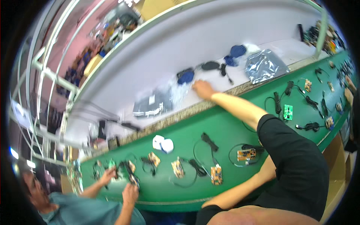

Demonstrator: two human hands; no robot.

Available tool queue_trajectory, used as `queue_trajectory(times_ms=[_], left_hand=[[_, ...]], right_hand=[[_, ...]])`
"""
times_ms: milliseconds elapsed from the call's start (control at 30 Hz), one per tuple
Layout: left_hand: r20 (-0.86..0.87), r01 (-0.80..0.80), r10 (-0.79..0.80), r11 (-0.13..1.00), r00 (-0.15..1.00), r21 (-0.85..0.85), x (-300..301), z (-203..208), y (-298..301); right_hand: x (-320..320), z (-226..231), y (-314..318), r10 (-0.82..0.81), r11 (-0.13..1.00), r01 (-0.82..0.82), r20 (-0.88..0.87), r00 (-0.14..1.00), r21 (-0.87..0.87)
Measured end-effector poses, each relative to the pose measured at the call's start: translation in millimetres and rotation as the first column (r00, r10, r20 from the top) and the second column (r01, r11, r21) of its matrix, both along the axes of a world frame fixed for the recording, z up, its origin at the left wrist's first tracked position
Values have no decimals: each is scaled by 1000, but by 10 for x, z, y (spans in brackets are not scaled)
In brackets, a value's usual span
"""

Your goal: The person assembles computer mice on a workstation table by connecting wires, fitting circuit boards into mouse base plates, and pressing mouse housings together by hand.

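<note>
My right arm reaches across the bench to the pale ledge at the back. There my right hand (203, 90), fingers bent slightly and apart, is next to a dark blue pouch (185, 77) and crumpled clear plastic (180, 93). I see nothing held in it. My left hand (267, 169) is low over the green bench, its fingers hidden behind my right sleeve. Nearest to it is an orange circuit board (245, 155) with a coiled black cable. Another orange circuit board (216, 175) with a black cable lies to the left of my left forearm.
A co-worker (86, 206) at left handles small boards and cables; another person's hand (349, 90) shows at far right. Silvery bags (265, 65) and black cables lie on the ledge. A green board (288, 112), several more cables, and a white object (162, 144) lie on the bench (187, 129).
</note>
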State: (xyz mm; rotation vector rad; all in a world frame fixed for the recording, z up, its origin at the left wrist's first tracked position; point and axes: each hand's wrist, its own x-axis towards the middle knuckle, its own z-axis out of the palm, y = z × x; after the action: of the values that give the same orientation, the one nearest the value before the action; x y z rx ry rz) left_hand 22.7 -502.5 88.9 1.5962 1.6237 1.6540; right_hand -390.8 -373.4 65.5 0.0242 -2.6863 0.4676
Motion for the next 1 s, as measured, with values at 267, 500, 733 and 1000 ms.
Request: queue_trajectory(times_ms=[267,500,733,1000], left_hand=[[29,-13,17,992,999,-126,45,-13,-161],[-341,-92,51,990,939,-105,-279,155,-125],[-437,-231,108,943,893,-239,-609,288,-180],[-464,-295,145,917,874,-270,-440,342,-150]], right_hand=[[584,347,-353,219,975,-220,-109,970,-1],[2886,1103,168,415,714,-346,-31,909,-609],[4962,859,879,7,667,184,254,967,-722],[5343,669,856,-142,972,134,-28,989,-194]])
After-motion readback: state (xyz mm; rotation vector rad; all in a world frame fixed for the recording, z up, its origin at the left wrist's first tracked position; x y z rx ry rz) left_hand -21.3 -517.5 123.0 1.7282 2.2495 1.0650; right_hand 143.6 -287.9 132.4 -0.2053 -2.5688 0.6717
